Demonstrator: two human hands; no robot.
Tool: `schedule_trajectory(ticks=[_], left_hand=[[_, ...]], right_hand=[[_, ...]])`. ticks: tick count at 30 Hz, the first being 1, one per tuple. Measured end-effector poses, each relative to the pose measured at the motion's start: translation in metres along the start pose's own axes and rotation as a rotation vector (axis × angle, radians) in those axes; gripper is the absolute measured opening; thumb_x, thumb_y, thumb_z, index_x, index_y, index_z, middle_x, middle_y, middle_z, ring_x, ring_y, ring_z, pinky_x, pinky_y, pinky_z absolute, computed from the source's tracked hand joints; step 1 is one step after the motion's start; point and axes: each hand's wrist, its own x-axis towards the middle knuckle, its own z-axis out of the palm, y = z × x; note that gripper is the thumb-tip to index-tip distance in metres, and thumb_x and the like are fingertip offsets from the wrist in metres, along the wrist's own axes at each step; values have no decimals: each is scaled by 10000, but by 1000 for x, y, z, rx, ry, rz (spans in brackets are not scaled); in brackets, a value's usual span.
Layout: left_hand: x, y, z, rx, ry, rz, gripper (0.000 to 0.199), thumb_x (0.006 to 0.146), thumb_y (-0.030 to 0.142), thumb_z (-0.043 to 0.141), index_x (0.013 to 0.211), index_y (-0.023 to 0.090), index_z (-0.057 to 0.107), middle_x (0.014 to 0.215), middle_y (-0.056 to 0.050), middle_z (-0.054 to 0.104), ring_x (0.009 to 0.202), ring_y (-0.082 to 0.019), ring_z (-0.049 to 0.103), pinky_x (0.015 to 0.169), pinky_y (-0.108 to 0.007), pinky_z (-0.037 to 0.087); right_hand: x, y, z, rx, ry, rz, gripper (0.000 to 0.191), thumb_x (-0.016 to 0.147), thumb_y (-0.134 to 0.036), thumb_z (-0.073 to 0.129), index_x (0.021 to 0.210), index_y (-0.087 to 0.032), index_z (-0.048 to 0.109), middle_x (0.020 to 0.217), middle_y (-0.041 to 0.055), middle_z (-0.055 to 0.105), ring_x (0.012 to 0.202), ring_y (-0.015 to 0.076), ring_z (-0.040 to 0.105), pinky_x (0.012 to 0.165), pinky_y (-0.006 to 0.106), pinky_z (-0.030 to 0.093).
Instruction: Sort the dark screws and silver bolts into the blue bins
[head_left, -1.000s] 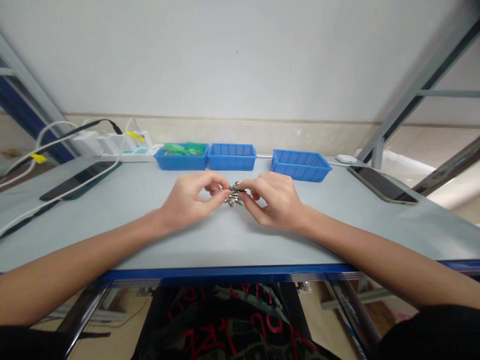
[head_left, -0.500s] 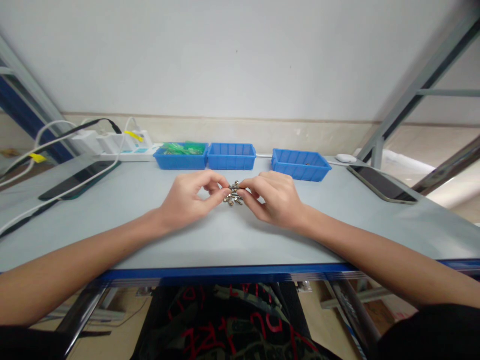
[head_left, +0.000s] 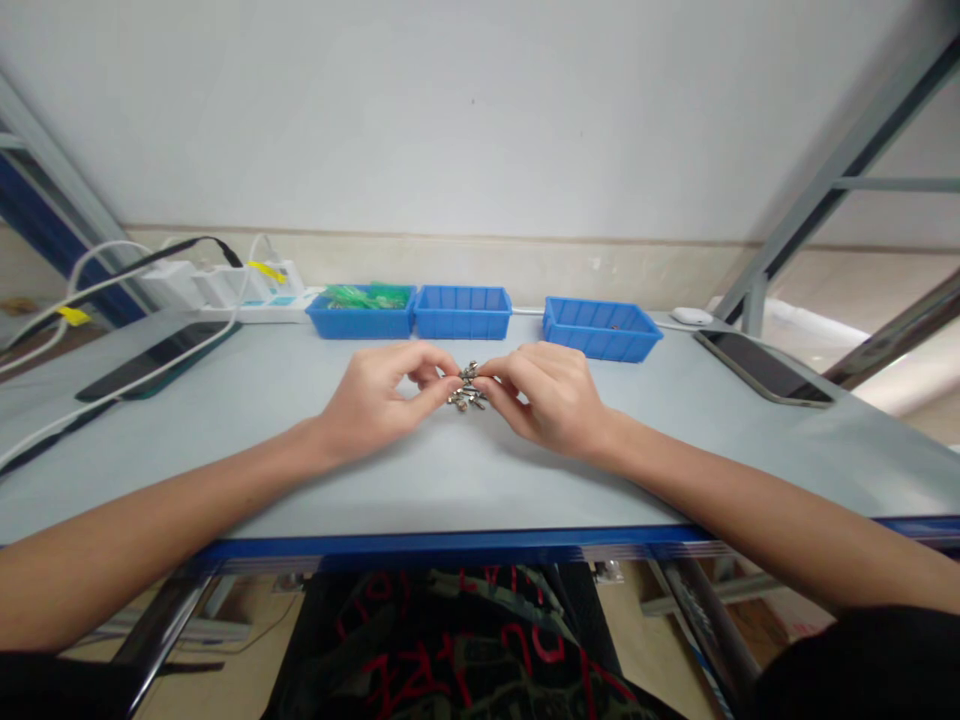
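Note:
My left hand (head_left: 384, 398) and my right hand (head_left: 553, 398) meet over the middle of the table, thumb and forefinger pinched on each side. Between the fingertips is a small shiny metal screw-like part (head_left: 469, 374), gripped at both ends and mostly covered by the fingers. Directly beneath and behind it, a little pile of silvery metal screws (head_left: 466, 402) lies on the tabletop. Their exact shape is too small to make out.
Three blue bins stand along the wall: one with green plastic bags (head_left: 361, 322), a middle bin (head_left: 462, 324) and a right bin (head_left: 600, 345) holding something tiny. A phone (head_left: 761, 367) lies right, a dark device (head_left: 161, 360) left under cables, near a power strip (head_left: 259, 312).
Hardly anything differs. Both hands keep the same pinch over the pile, with only a very slight shift of the fingertips.

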Motion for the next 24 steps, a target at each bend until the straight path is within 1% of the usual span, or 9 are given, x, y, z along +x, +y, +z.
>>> schedule_trajectory(ticks=[3,6,9,13,19,24], left_hand=[[0,0,0,-7,3,13,84,791,237,581,791,166,626,612,35,632,551,-79,578,595,-179,455],[0,1,0,-10,10,19,83,793,233,583,796,162,625,622,31,637,557,-80,581,578,-174,448],[0,1,0,-11,10,5,92,795,240,575,791,163,625,618,29,637,558,-83,580,583,-180,451],[0,1,0,-7,10,10,74,792,225,579,788,166,623,617,35,636,557,-78,576,592,-178,452],[0,2,0,-5,-3,-31,95,788,249,573,789,173,630,612,27,640,553,-89,577,582,-190,457],[0,2,0,-7,4,-23,95,788,244,571,786,169,629,607,29,635,553,-87,577,574,-186,449]], right_hand=[[0,0,0,-6,-3,3,203,904,-270,476,780,-156,589,563,-24,582,513,87,493,537,230,333],[0,-1,0,28,-10,11,172,890,-279,493,839,-146,591,592,-18,594,525,89,495,548,230,343],[-1,-1,-1,55,-19,17,139,869,-246,507,879,-132,587,621,-10,600,539,94,499,551,234,350],[-1,-1,-1,46,-23,16,119,861,-197,490,822,-138,585,609,-14,591,531,91,492,538,236,344],[-1,-1,1,2,8,29,149,875,-228,496,792,-144,587,552,-37,564,486,74,472,511,224,332],[-1,-1,1,4,0,37,156,882,-247,491,812,-144,586,552,-33,567,488,78,479,519,224,332]])
